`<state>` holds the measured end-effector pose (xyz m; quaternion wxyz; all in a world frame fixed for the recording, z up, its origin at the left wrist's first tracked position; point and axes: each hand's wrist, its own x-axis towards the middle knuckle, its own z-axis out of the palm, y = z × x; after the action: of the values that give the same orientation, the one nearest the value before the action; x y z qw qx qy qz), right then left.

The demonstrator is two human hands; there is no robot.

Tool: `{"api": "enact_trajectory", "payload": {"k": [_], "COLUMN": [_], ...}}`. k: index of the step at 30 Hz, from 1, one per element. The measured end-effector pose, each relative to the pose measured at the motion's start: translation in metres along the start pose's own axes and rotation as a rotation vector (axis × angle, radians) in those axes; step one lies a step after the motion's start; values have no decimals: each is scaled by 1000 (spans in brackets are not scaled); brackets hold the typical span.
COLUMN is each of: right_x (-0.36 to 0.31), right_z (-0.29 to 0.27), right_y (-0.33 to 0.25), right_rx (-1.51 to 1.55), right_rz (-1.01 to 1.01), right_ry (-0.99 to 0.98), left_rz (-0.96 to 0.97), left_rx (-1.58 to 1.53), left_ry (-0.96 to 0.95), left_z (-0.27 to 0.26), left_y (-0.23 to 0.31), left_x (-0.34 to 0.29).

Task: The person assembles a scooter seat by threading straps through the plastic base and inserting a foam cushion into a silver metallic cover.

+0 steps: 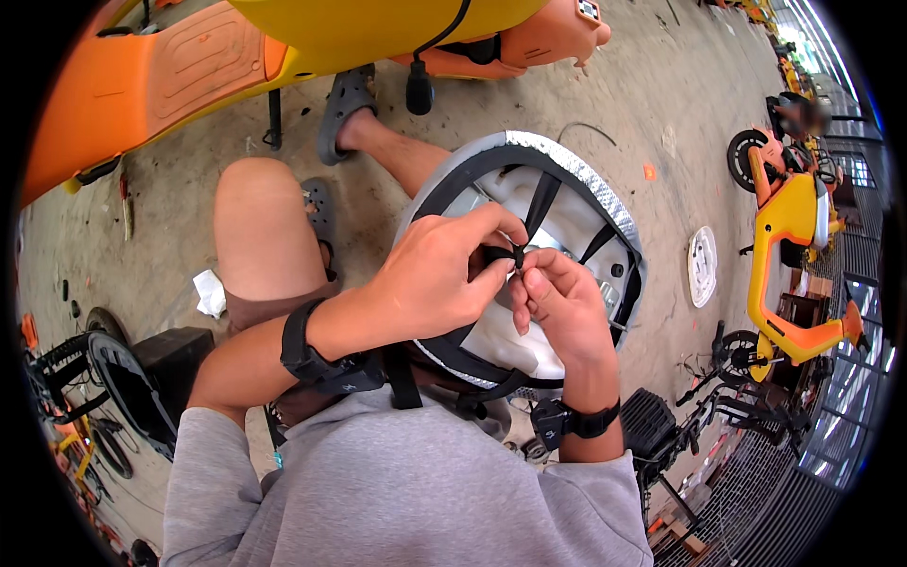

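Note:
Upside down across my lap rests a scooter seat, its white plastic underside [515, 345] facing up. A silver cover with a black hem [576, 161] wraps round its rim. Black straps [541, 203] cross the hollow and meet in a knot-like bunch between my hands. My left hand [430, 265] pinches a loop of black strap between thumb and fingers. Just right of it, my right hand [565, 307] has its fingertips closed on the same strap at the bunch. The exact form of the knot is partly hidden by my fingers.
An orange and yellow scooter [189, 76] stands close in front, with a black plugged cable [419, 90] hanging down. On the concrete floor lie a white oval plastic part [702, 266], crumpled white paper [210, 294] and a screwdriver-like tool [126, 203]. Another scooter [775, 246] stands right.

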<state>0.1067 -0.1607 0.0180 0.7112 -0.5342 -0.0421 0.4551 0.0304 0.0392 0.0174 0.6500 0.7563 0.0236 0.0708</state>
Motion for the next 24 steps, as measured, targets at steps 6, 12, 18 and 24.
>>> {"api": "enact_trajectory", "payload": {"k": [6,12,18,24], "right_x": [-17,-16,-13,-12], "right_z": [42,48,39,24], "right_y": [-20,-18,-42,-54], "right_rx": [-770,-1456,-1198,-810], "right_rz": [-172,-657,-355,22], "right_ry": [377,320,81,-101], "left_rz": [40,38,184,253], "left_rx": [63,57,105,228], "left_ry": [-52,-77,-28,-59], "left_z": [-1,-2,2,3], "left_y": [-2,7,-3,-8], "left_x": [-1,-1,-2,-1]}}
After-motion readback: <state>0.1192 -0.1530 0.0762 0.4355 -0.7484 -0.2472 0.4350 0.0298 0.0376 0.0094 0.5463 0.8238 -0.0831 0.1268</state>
